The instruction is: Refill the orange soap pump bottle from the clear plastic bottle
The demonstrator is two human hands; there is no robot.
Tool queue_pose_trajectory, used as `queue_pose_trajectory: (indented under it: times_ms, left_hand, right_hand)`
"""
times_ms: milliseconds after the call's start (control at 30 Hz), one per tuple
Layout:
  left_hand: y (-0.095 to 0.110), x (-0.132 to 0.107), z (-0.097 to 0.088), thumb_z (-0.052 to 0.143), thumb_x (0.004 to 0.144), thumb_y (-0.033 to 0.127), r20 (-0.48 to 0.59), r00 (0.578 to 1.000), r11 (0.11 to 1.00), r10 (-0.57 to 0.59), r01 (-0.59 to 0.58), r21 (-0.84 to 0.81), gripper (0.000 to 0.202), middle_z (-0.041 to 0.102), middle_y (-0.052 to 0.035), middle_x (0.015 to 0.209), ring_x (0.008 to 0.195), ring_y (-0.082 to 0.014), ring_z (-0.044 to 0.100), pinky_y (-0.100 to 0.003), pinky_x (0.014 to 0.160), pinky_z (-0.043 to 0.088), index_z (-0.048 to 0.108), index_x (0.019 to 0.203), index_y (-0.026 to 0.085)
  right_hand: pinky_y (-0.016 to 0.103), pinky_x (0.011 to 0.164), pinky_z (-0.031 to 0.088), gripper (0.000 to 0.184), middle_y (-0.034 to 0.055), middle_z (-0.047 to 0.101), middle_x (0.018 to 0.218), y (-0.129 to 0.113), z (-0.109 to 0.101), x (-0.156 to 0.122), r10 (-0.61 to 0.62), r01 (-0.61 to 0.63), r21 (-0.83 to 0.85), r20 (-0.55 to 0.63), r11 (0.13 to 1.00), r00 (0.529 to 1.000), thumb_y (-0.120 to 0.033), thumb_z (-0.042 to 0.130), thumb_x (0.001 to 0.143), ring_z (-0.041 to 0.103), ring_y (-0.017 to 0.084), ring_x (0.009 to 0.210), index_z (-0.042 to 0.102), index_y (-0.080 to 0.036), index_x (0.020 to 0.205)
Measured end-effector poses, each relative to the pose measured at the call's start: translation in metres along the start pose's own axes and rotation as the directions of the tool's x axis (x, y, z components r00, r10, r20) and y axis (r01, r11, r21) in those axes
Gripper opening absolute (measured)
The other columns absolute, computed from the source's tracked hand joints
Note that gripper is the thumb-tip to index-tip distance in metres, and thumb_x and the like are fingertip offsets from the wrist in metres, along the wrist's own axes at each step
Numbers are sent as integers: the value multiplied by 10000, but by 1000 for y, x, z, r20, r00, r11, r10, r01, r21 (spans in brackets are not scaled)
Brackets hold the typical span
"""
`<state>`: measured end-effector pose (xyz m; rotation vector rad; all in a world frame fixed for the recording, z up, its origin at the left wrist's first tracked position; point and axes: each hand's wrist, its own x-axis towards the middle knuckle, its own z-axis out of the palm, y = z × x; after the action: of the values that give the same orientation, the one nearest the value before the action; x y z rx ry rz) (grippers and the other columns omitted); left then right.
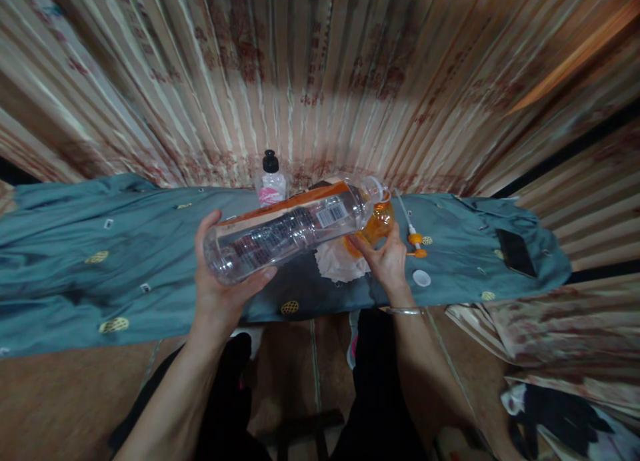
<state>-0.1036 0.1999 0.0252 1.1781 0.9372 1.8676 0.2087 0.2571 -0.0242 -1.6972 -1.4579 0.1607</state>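
Note:
My left hand (220, 281) is wrapped round the base of a large clear plastic bottle (295, 227) with an orange-edged label and a barcode. The bottle lies tilted, its uncapped neck toward the right. Under that neck, my right hand (385, 251) grips a small amber bottle (379, 222). The two mouths are close together; I cannot tell whether they touch. A white crumpled tissue (343, 262) lies below the amber bottle. To the right rest an orange pump top (416, 241) with its clear tube and a round white cap (421, 278).
A bottle with a black cap (271, 177) stands at the back of the cloth-covered table (165, 261). A dark phone (516, 253) lies near the right end. Pleated curtains (300, 81) hang behind. Dark clothing (560, 411) lies at the lower right.

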Motion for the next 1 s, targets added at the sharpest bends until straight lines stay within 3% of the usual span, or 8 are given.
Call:
queue_pose_trajectory:
  times_ms: [467, 633, 800, 1000]
  left_hand:
    - [0, -1, 1, 1166, 511, 289, -21, 998, 998, -53, 54, 25, 1044, 790, -1, 1167, 869, -193, 769, -242, 590, 674, 716, 1439, 451]
    - [-5, 0, -1, 1178, 498, 327, -10, 1000, 1000, 4, -4, -1, 1074, 795, 4, 1172, 879, -166, 765, -244, 679, 695, 717, 1465, 402]
    - [-5, 0, -1, 1183, 521, 340, 21, 1000, 999, 17, -16, -29, 1068, 786, 21, 1149, 873, -148, 773, -223, 695, 701, 712, 1476, 422]
    - [-1, -1, 0, 1185, 473, 318, -24, 999, 999, -47, 47, -4, 1082, 794, 1, 1173, 914, -196, 785, -289, 722, 721, 725, 1447, 425]
  right_hand:
    - [515, 942, 660, 730, 167, 842, 1153, -2, -1, 0, 12, -11, 16, -13, 1000, 1000, -706, 872, 803, 813, 391, 1070, 653, -204, 1285]
    - [563, 996, 655, 773, 193, 832, 1184, -5, -1, 1, 34, -34, 31, 2, 999, 999, -710, 864, 800, 807, 418, 1124, 652, -177, 1318]
    - [565, 1003, 654, 768, 199, 833, 1180, -7, -3, 0, 32, -32, 44, -7, 999, 999, -696, 870, 799, 810, 418, 1120, 656, -169, 1315]
    - [551, 960, 663, 799, 204, 845, 1193, -4, -3, 0, -18, 19, 55, -27, 998, 999, -780, 815, 845, 815, 414, 1085, 659, -179, 1347]
